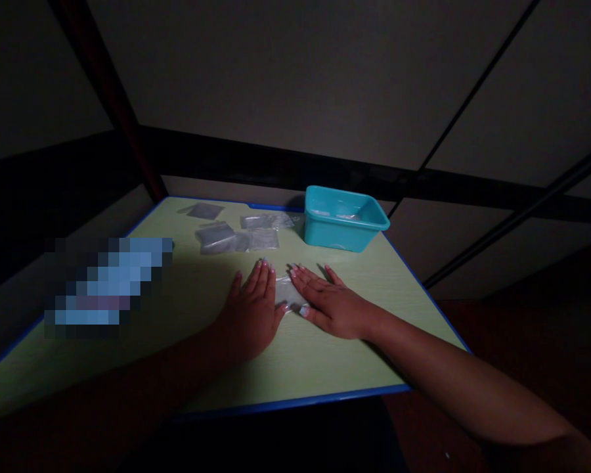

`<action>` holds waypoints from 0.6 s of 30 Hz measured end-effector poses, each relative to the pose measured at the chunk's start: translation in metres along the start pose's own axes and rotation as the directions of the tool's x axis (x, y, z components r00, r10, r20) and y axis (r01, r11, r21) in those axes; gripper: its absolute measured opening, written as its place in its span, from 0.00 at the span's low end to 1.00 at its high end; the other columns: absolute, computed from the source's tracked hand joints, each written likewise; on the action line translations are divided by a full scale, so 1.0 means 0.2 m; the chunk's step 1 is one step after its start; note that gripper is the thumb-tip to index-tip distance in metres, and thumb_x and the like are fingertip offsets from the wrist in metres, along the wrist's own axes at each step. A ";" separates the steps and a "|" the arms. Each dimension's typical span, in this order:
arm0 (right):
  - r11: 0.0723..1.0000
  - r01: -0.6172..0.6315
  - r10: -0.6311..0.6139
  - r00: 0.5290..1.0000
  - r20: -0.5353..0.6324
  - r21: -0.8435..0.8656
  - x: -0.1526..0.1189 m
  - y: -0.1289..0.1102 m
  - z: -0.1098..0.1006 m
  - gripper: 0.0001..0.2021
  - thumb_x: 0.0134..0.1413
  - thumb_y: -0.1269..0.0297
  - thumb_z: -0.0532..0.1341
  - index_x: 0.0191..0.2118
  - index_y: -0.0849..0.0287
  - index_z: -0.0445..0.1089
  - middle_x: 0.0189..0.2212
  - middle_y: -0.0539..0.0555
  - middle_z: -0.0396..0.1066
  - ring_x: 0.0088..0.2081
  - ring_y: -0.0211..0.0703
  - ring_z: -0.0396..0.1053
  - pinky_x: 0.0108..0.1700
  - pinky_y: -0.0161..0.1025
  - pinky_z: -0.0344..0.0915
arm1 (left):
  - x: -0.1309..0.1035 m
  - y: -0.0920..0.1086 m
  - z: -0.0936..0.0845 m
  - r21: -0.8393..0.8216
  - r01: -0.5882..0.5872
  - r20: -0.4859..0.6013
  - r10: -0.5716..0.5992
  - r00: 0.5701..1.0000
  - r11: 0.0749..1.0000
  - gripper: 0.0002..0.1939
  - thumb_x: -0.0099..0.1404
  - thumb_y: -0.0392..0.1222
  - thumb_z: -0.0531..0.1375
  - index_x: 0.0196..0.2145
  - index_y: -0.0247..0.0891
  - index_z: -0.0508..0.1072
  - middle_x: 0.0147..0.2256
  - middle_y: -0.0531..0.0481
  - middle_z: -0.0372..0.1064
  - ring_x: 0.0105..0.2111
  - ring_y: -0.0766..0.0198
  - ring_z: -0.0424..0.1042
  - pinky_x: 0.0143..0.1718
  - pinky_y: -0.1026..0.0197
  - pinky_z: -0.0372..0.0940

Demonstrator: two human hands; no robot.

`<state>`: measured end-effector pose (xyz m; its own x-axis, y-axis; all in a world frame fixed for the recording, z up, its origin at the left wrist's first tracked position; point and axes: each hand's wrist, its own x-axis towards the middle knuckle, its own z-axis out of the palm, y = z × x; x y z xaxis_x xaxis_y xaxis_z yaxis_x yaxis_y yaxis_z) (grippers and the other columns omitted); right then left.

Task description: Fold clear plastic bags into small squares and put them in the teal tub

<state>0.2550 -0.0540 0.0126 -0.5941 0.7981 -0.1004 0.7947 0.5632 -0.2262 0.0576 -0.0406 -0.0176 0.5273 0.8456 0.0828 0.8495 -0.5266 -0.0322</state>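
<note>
A clear plastic packet [286, 293] lies flat on the pale green table [305, 368], between and partly under my hands. My left hand [253, 309] rests palm down over its left side, fingers stretched out. Over the packet's right side lies my right hand [328, 299], also palm down with its fingers extended and thumb apart. Both thumbs point toward each other near the packet's lower edge. Behind my hands, several clear packets [217, 238] are spread on the table, some overlapping.
A turquoise plastic basket [342, 235] stands at the table's back right, with some clear material inside. A pixelated blue object [113, 279] lies at the left. The table has a blue edge, and a panelled wall rises behind it.
</note>
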 end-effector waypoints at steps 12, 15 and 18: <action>0.999 -0.037 0.037 0.999 0.025 -0.021 -0.01 0.00 0.00 0.34 0.65 0.50 0.44 0.68 0.65 0.37 0.67 0.64 0.35 0.68 0.51 0.31 0.63 0.64 0.30 | -0.01 -0.03 -0.05 -0.081 -0.225 -0.117 0.215 0.970 0.971 0.28 0.71 0.48 0.42 0.65 0.33 0.52 0.66 0.42 0.42 0.66 0.54 0.41 0.63 0.40 0.41; 0.999 -0.037 0.038 0.999 0.039 -0.025 -0.01 0.01 0.00 0.34 0.65 0.50 0.45 0.68 0.66 0.36 0.67 0.64 0.34 0.68 0.50 0.30 0.63 0.63 0.29 | -0.01 -0.03 -0.04 -0.108 -0.265 -0.037 0.262 0.964 0.958 0.29 0.71 0.49 0.42 0.65 0.32 0.52 0.65 0.41 0.45 0.66 0.55 0.45 0.63 0.42 0.43; 0.999 -0.045 0.045 0.997 0.062 -0.002 -0.03 0.01 -0.01 0.37 0.64 0.48 0.47 0.68 0.65 0.32 0.68 0.65 0.31 0.68 0.50 0.29 0.64 0.63 0.30 | -0.01 -0.03 -0.03 -0.111 -0.256 0.007 0.258 0.966 0.960 0.30 0.70 0.50 0.43 0.64 0.30 0.53 0.65 0.38 0.45 0.66 0.54 0.46 0.63 0.45 0.44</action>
<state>0.2601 -0.0563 0.0154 -0.5645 0.8077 -0.1703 0.8208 0.5274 -0.2193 0.0510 -0.0393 -0.0124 0.7288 0.6817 0.0650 0.6791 -0.7317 0.0585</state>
